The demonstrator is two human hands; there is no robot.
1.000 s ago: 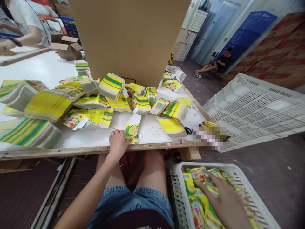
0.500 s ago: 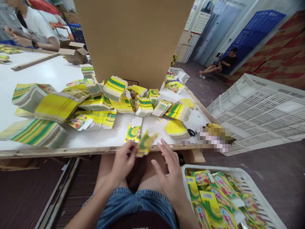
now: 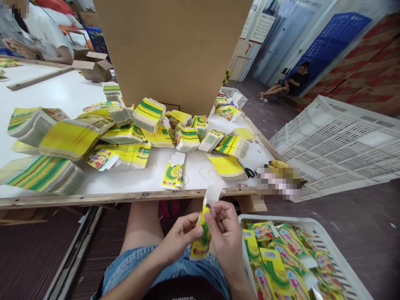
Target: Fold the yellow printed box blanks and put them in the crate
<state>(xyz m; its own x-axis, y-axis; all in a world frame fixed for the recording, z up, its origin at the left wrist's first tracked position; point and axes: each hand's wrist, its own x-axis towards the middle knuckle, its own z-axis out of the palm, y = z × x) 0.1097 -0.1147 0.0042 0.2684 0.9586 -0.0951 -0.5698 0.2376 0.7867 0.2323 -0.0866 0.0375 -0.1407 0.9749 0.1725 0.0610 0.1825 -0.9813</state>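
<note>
Above my lap, both hands grip one small yellow-green carton (image 3: 203,235) with a white flap sticking up from its top. My left hand (image 3: 184,233) pinches its left side between thumb and fingers. My right hand (image 3: 223,229) is closed on the upper right side, near the base of the flap. On the table just beyond lies a flat carton (image 3: 173,173) with the same print. Stacks of flattened cartons (image 3: 125,156) spread behind it, some with green and yellow stripes.
At my right, a white basket (image 3: 281,218) holds many printed cartons. Black-handled scissors (image 3: 249,172) and bananas (image 3: 278,166) are at the table's right side. A tall cardboard box (image 3: 175,50) blocks the view ahead. White crates (image 3: 340,141) stand right; one person works left, another sits far back.
My left hand has brought the carton down and nearer to me. My right hand, open before, has closed on it. The carton now stands more upright with its white flap showing.
</note>
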